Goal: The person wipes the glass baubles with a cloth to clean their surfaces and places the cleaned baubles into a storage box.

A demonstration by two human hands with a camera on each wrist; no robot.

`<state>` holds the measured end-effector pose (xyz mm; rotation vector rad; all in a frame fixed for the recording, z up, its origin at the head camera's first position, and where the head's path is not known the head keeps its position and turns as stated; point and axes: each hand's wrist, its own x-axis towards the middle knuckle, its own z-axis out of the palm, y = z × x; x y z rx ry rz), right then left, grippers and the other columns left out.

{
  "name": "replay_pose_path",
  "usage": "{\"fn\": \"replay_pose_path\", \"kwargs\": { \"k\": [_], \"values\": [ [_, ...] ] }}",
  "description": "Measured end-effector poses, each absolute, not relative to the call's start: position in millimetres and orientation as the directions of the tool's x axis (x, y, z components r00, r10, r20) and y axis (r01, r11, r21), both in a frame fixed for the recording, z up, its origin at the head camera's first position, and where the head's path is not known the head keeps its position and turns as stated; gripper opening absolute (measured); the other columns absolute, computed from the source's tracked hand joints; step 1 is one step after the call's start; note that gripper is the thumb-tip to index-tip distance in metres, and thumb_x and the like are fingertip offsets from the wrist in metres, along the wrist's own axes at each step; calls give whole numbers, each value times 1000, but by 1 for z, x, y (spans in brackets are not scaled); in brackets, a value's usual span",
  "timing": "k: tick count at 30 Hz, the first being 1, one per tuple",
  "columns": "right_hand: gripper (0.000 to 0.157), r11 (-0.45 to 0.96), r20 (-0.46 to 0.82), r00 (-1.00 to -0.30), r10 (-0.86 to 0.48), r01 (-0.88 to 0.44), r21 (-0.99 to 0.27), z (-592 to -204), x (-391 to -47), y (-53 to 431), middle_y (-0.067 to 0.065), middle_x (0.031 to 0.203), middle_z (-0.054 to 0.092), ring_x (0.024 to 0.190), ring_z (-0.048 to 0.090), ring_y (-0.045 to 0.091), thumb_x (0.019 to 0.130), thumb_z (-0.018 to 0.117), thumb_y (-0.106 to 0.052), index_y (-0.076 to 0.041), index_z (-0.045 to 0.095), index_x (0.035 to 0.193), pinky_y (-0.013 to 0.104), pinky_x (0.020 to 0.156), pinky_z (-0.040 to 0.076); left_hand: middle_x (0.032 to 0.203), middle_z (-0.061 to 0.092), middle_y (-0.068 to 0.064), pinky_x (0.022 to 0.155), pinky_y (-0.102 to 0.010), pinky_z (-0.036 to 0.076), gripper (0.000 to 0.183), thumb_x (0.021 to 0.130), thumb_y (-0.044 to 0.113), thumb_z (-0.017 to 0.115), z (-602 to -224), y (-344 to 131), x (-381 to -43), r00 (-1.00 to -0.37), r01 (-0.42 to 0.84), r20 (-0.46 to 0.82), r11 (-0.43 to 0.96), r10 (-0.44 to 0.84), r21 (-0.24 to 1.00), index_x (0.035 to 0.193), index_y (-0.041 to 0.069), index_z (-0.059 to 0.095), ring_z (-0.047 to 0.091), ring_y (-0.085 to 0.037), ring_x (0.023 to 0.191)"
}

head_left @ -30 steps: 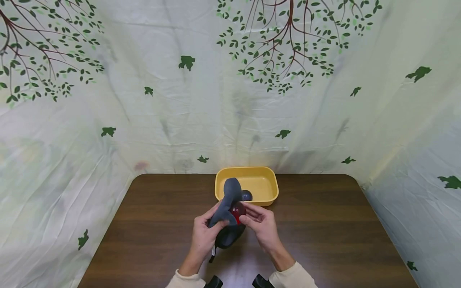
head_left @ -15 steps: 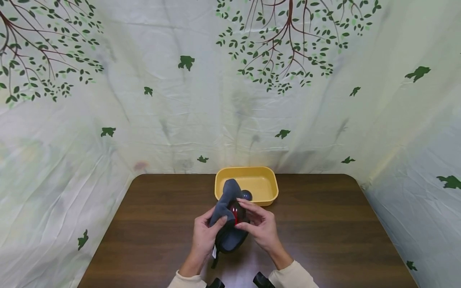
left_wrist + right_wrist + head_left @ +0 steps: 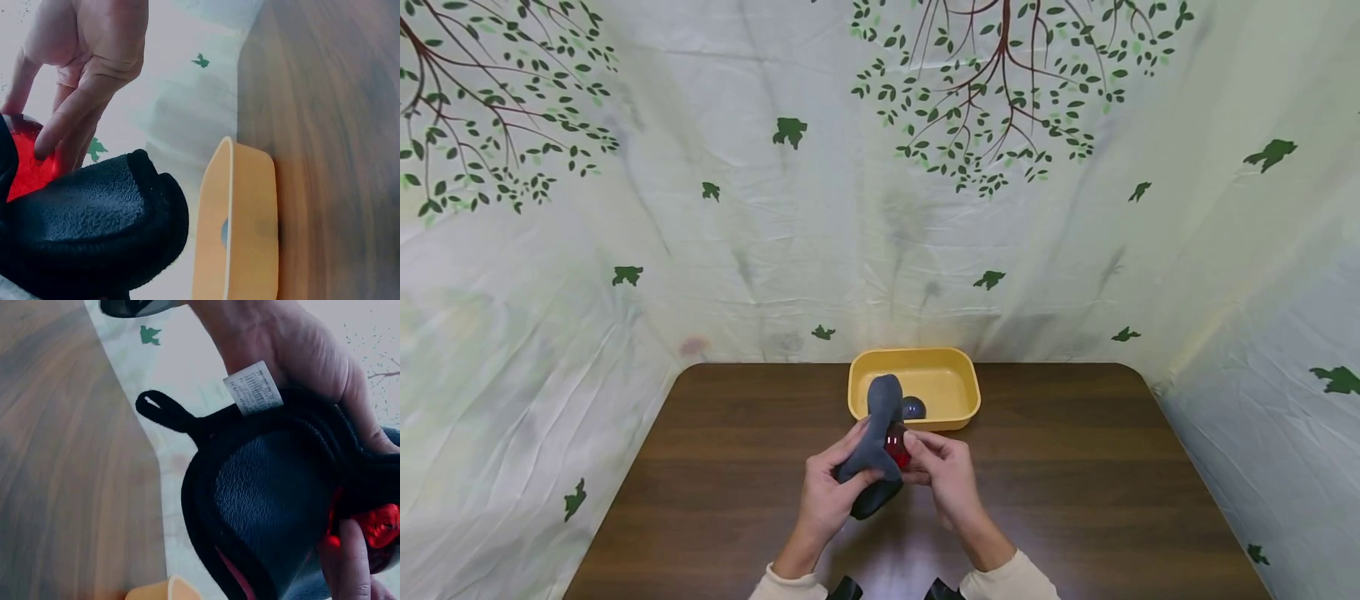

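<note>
My left hand [image 3: 831,496] grips a dark grey-blue padded fabric piece [image 3: 863,454] with black edging, held above the table in front of the tray. A hanging loop [image 3: 165,412] and a white barcode tag [image 3: 253,387] stick out from its edge in the right wrist view. Against a fold of the fabric sits a shiny translucent red ball [image 3: 895,446], partly covered by it. My right hand [image 3: 951,479] pinches this ball between thumb and fingers on its right side. Fingers of that hand also show on the red ball [image 3: 28,162] in the left wrist view.
Behind the hands, a yellow rectangular tray [image 3: 951,387] stands at the far edge of the brown wooden table [image 3: 1060,467]. Inside lies a dark blue-grey ball [image 3: 913,407]. A pale curtain [image 3: 760,250] with printed leaves hangs behind the table.
My right fingers, spread wide around the red ball half a second ago, now pinch its right side. The fabric has tilted, and its loop and tag have gone out of sight in the head view.
</note>
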<state>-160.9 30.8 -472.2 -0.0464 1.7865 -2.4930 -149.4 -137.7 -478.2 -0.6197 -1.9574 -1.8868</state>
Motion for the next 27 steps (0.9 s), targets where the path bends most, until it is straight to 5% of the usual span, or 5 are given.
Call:
{"fn": "replay_pose_path", "kwargs": {
  "k": [6, 12, 20, 24, 27],
  "values": [
    [36, -336, -18, -997, -79, 44, -941, -470, -159, 29, 13, 90, 73, 74, 70, 15, 94, 62, -10, 20, 59, 113, 32, 68, 58, 128, 57, -23, 102, -21, 39, 52, 72, -14, 75, -479, -136, -149, -861, 508, 508, 4, 33, 861, 122, -10, 60, 54, -14, 122],
    [45, -377, 195, -977, -89, -148, -914, -477, -160, 31, 16, 113, 68, 98, 68, 18, 82, 71, 5, 20, 54, 121, 30, 82, 54, 124, 63, -12, 92, -23, 48, 51, 75, -12, 73, -473, -131, -145, -941, 336, 328, -120, -83, 934, 124, -11, 58, 61, -11, 112],
    [50, -436, 626, -766, -148, -518, -736, -495, -174, 36, 10, 128, 62, 123, 54, 24, 72, 76, 13, 14, 58, 120, 33, 102, 42, 109, 69, -14, 79, -27, 55, 46, 85, -8, 67, -468, -125, -142, -985, 156, 130, -278, -110, 948, 126, -20, 50, 67, -12, 93],
    [47, -354, 670, -725, -160, -592, -724, -499, -179, 40, 17, 125, 63, 122, 55, 23, 71, 78, 12, 10, 63, 116, 32, 103, 41, 111, 66, -23, 79, -28, 55, 44, 86, -8, 66, -470, -124, -143, -990, 119, 92, -295, -103, 948, 126, -19, 51, 67, -13, 92],
    [49, -292, 623, -764, -166, -565, -771, -501, -179, 42, 22, 123, 63, 116, 59, 21, 70, 79, 10, 10, 63, 116, 32, 96, 48, 114, 63, -28, 78, -27, 55, 45, 85, -7, 67, -472, -124, -144, -991, 110, 84, -268, -107, 957, 126, -17, 52, 67, -12, 92]
  ]
}}
